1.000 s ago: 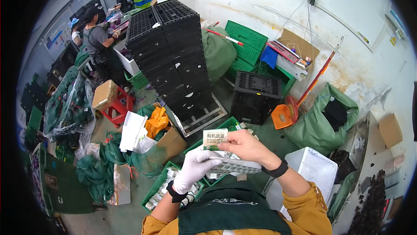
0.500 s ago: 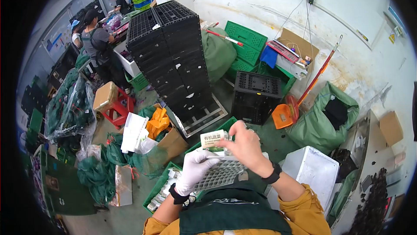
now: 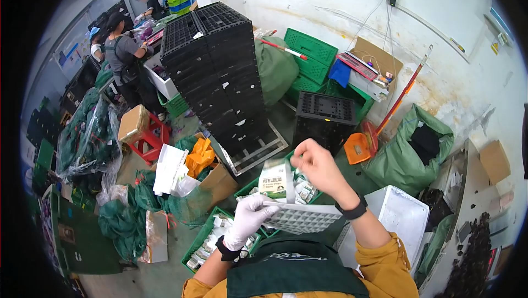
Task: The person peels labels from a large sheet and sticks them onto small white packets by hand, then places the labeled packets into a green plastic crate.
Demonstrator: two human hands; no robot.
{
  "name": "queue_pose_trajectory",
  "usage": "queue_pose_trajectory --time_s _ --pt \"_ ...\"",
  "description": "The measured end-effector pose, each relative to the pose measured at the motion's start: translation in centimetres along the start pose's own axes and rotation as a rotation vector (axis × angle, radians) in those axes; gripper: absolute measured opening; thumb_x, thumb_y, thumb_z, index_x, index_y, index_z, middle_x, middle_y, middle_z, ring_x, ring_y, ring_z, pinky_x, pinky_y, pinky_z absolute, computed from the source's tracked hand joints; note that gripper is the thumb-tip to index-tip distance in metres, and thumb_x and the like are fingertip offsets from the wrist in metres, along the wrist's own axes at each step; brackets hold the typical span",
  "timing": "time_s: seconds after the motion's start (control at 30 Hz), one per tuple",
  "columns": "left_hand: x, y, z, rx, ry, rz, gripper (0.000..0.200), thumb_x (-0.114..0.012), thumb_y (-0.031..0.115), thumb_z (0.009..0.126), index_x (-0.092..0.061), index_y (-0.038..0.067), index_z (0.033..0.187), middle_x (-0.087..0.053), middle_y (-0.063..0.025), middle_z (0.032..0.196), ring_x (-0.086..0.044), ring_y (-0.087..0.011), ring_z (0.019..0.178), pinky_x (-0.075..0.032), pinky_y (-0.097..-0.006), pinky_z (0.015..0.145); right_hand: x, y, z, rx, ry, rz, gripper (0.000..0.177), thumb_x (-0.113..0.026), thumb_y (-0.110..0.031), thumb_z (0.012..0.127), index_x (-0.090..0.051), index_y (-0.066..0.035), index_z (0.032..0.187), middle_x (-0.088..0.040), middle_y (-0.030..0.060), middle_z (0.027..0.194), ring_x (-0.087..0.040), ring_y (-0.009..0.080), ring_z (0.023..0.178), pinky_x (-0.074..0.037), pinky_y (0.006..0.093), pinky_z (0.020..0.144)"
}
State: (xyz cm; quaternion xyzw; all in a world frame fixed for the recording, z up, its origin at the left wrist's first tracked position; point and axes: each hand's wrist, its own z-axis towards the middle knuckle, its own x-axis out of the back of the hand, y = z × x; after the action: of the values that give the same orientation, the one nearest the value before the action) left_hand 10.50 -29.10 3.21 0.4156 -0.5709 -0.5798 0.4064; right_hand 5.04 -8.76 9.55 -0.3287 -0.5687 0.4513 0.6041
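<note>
My left hand (image 3: 248, 220), in a white glove, has its fingers closed on the near-left edge of a light grey tray (image 3: 302, 218) with a grid-patterned side. At the tray's left end stands a white-and-green printed label (image 3: 275, 179), slightly curved and tilted, its writing facing me. My right hand (image 3: 314, 161), bare and with a dark band at the wrist, is raised right of the label and apart from it. Its fingers are curled in; whatever they may hold is hidden. Below lie green crates (image 3: 193, 254) with small white packs (image 3: 304, 190) inside.
A tall stack of black crates (image 3: 214, 72) rises ahead. To the right are a white foam box (image 3: 399, 215), a green sack (image 3: 404, 155) and an orange dustpan (image 3: 357, 148). Left are a cardboard box (image 3: 220, 179) and a red stool (image 3: 149, 146). Co-workers (image 3: 124, 56) stand far left.
My right hand has come off the label and moved up and right. The label now stands more upright. The tray has tipped, and more packs in the crate behind show.
</note>
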Motion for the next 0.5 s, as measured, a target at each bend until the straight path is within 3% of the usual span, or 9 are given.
queue_pose_trajectory --time_s 0.1,0.13,0.17,0.23,0.3,0.37,0.4,0.43,0.5 --pt "0.5 0.1 0.3 -0.029 -0.008 0.122 0.006 -0.065 0.005 0.078 -0.065 -0.001 0.080 -0.061 -0.0030 0.072 -0.055 -0.0070 0.065 -0.045 -0.0221 0.061 -2.1 -1.2 -2.0 0.107 -0.200 0.044 0.024 -0.063 -0.009 0.077 -0.045 -0.003 0.093 -0.055 0.0049 0.065 -0.052 0.0123 0.060 -0.040 0.0282 0.055" --pt "0.0 1.1 0.1 -0.056 -0.001 0.050 0.005 -0.065 0.003 0.078 -0.065 -0.002 0.079 -0.061 -0.0029 0.072 -0.055 -0.0076 0.065 -0.044 -0.0226 0.060 -3.1 -0.8 -2.3 0.142 -0.188 -0.005 0.029 -0.066 -0.011 0.075 -0.043 -0.004 0.091 -0.055 0.0088 0.068 -0.056 0.0228 0.064 -0.042 0.0333 0.059" --pt "0.1 1.2 0.0 -0.055 -0.004 0.052 0.005 -0.065 0.003 0.078 -0.065 -0.002 0.079 -0.061 -0.0029 0.072 -0.055 -0.0076 0.065 -0.044 -0.0226 0.060 -3.5 -0.9 -2.4 0.141 -0.185 -0.004 0.029 -0.066 -0.011 0.075 -0.043 -0.004 0.091 -0.055 0.0088 0.068 -0.056 0.0228 0.064 -0.042 0.0333 0.059" --pt "0.1 1.2 0.0 -0.059 0.027 0.066 0.005 -0.067 0.003 0.075 -0.065 -0.001 0.078 -0.060 -0.0024 0.072 -0.054 -0.0081 0.065 -0.043 -0.0220 0.061 -3.7 -1.7 -2.6 0.248 0.053 -0.360 0.031 -0.066 -0.014 0.074 -0.041 -0.001 0.088 -0.055 0.0148 0.077 -0.057 0.0332 0.070 -0.044 0.0402 0.060" --pt "0.4 1.1 -0.2 -0.081 0.034 0.076 0.005 -0.067 0.003 0.075 -0.066 -0.001 0.078 -0.061 -0.0025 0.073 -0.055 -0.0083 0.066 -0.044 -0.0221 0.061 -2.6 -1.3 -1.8 0.206 0.121 -0.432 0.032 -0.067 -0.014 0.074 -0.040 -0.001 0.086 -0.053 0.0162 0.079 -0.057 0.0334 0.071 -0.044 0.0404 0.059" --pt "0.6 1.2 -0.3 -0.062 0.071 0.044 0.004 -0.065 0.002 0.076 -0.066 -0.001 0.078 -0.062 -0.0031 0.075 -0.056 -0.0086 0.067 -0.045 -0.0223 0.063 -2.1 1.7 -0.7 0.214 0.334 -0.465 0.030 -0.068 -0.014 0.073 -0.042 -0.004 0.084 -0.052 0.0102 0.067 -0.054 0.0307 0.062 -0.042 0.0381 0.055" --pt "0.8 1.3 -0.3 -0.063 0.061 0.015 0.005 -0.065 0.002 0.076 -0.065 -0.001 0.080 -0.063 -0.0038 0.076 -0.057 -0.0087 0.068 -0.045 -0.0225 0.064 -1.5 1.6 -0.6 0.171 0.310 -0.437 0.025 -0.067 -0.012 0.074 -0.045 -0.004 0.082 -0.050 0.0066 0.063 -0.053 0.0219 0.056 -0.040 0.0326 0.051" --pt "0.8 1.5 -0.2 -0.066 0.067 0.013 0.005 -0.065 0.002 0.076 -0.065 -0.001 0.080 -0.063 -0.0038 0.076 -0.057 -0.0087 0.068 -0.045 -0.0225 0.064 -0.8 1.2 -0.7 0.177 0.306 -0.438 0.025 -0.067 -0.012 0.074 -0.045 -0.004 0.082 -0.050 0.0066 0.063 -0.053 0.0219 0.056 -0.040 0.0326 0.051" --pt "1.0 2.0 0.0 0.066 0.206 -0.174 0.011 -0.066 0.006 0.078 -0.063 0.000 0.086 -0.063 -0.0031 0.076 -0.056 -0.0078 0.069 -0.044 -0.0213 0.063 0.8 -0.1 -1.5 0.155 0.227 -0.167 0.023 -0.066 -0.011 0.075 -0.046 -0.002 0.083 -0.051 0.0096 0.066 -0.054 0.0226 0.057 -0.041 0.0335 0.052"
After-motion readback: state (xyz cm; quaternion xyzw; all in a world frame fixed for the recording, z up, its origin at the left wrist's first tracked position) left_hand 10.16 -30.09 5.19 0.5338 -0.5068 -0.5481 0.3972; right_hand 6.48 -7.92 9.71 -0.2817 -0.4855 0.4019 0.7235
